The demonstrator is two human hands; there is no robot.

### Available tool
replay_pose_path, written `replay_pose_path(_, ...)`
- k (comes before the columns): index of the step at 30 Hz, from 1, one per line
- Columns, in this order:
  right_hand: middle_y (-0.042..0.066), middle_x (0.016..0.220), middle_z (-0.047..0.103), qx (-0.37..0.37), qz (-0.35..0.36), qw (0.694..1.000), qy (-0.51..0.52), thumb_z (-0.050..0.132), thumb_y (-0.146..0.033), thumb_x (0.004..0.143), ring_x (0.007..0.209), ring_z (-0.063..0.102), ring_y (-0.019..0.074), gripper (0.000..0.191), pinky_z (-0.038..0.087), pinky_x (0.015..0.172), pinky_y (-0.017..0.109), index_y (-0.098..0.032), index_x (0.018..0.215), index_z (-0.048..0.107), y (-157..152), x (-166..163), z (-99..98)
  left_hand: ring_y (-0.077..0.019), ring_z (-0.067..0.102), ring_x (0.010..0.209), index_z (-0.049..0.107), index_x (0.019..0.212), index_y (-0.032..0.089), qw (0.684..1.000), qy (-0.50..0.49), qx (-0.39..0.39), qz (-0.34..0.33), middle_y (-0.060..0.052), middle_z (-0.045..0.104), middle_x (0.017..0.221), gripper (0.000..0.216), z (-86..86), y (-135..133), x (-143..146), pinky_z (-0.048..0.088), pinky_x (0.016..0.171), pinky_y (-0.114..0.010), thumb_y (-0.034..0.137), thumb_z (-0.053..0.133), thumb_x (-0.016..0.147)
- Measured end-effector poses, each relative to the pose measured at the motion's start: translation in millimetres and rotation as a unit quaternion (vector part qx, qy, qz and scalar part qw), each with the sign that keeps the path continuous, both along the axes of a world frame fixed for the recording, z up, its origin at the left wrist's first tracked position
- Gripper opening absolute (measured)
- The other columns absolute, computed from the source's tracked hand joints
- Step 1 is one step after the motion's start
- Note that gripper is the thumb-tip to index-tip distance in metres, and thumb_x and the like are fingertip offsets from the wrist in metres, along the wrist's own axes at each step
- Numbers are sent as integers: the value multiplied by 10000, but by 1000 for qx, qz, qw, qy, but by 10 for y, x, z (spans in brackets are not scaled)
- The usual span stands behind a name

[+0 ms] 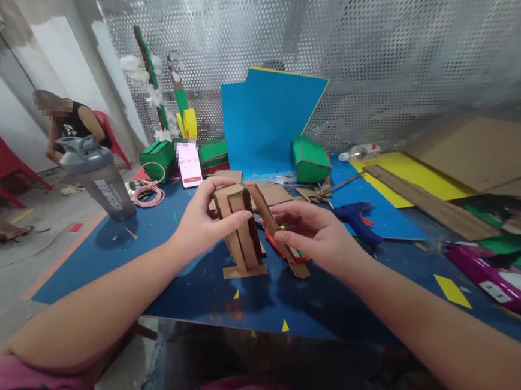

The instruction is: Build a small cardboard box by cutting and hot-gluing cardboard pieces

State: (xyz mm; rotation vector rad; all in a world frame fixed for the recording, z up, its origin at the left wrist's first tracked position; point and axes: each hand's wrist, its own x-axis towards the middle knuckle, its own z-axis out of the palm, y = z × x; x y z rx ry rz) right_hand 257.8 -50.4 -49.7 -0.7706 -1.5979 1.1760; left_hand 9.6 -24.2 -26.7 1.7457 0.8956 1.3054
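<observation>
My left hand (pixel 209 215) is closed around the upper part of a small cardboard box (pixel 242 241), which is tilted over the blue tabletop with a flat cardboard strip at its lower end. Fingers and thumb of my right hand (pixel 312 229) pinch a narrow cardboard piece (pixel 266 210) just right of the box. The top of this piece leans close to the box; whether they touch I cannot tell. Something with a red-orange edge (pixel 300 258) shows behind the narrow piece, partly hidden by my right hand.
A blue glue gun (pixel 360 221) lies to the right, near a purple-and-white device (pixel 497 277). Cardboard sheets (pixel 484 152) are piled at the far right. Leftward stand a grey shaker bottle (pixel 103 179) and a phone (pixel 189 164). Green boxes (pixel 311 160) line the back. A person (pixel 79 120) sits beyond the table.
</observation>
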Motion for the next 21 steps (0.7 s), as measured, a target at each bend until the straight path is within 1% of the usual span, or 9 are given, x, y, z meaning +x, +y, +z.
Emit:
replay_pose_path(5, 85, 1115, 885, -5, -3, 1000, 10, 945, -490, 854, 1049, 851, 275, 428, 719, 903, 423, -278, 1203, 819, 31, -18, -22, -179, 672, 864, 555, 1200, 264, 1000, 5, -14, -2, -8, 672, 1015, 666, -35, 60, -36, 578, 747, -305, 567, 958, 766)
replay_pose_path(8, 88, 1108, 885, -4, -5, 1000, 5, 946, -503, 847, 1074, 849, 281, 447, 718, 919, 431, -276, 1211, 816, 46, -21, -48, -187, 675, 883, 519, 1202, 263, 999, 1, -2, -42, -18, 676, 1025, 697, -54, 94, -46, 581, 756, -314, 656, 923, 792)
replay_pose_path(10, 91, 1106, 884, -5, -4, 1000, 4, 945, -510, 847, 1077, 848, 280, 460, 717, 924, 433, -274, 1221, 815, 49, -20, -64, -188, 663, 893, 507, 1216, 262, 997, -2, 8, -70, -23, 665, 1033, 687, -62, 102, -52, 578, 763, -316, 715, 862, 840)
replay_pose_path(12, 94, 1103, 882, -3, -4, 1000, 3, 945, -515, 848, 1067, 847, 278, 467, 718, 918, 434, -270, 1225, 815, 47, -17, -74, -174, 629, 865, 501, 1243, 262, 997, 1, 12, -81, -16, 634, 1018, 664, -63, 96, -62, 559, 742, -303, 746, 795, 896)
replay_pose_path(15, 97, 1109, 879, 0, -6, 1000, 2, 944, -523, 850, 1057, 847, 278, 477, 719, 903, 430, -269, 1232, 816, 39, -11, -75, -157, 587, 827, 499, 1266, 266, 997, 19, 13, -76, -8, 603, 1010, 634, -55, 79, -79, 530, 711, -286, 732, 768, 931)
replay_pose_path(18, 98, 1103, 877, 5, -9, 1000, 0, 943, -529, 853, 1055, 844, 276, 476, 716, 886, 416, -266, 1230, 821, 30, -9, -63, -159, 583, 828, 496, 1244, 268, 997, 20, 20, -68, -9, 605, 1017, 631, -55, 75, -86, 528, 701, -285, 713, 798, 914)
replay_pose_path(21, 98, 1073, 872, 14, -20, 1000, -14, 941, -522, 855, 989, 843, 262, 476, 712, 822, 384, -257, 1232, 827, 20, -11, -51, -160, 588, 832, 497, 1236, 264, 998, 16, 34, -46, -8, 611, 1015, 639, -61, 80, -82, 521, 698, -285, 695, 823, 894)
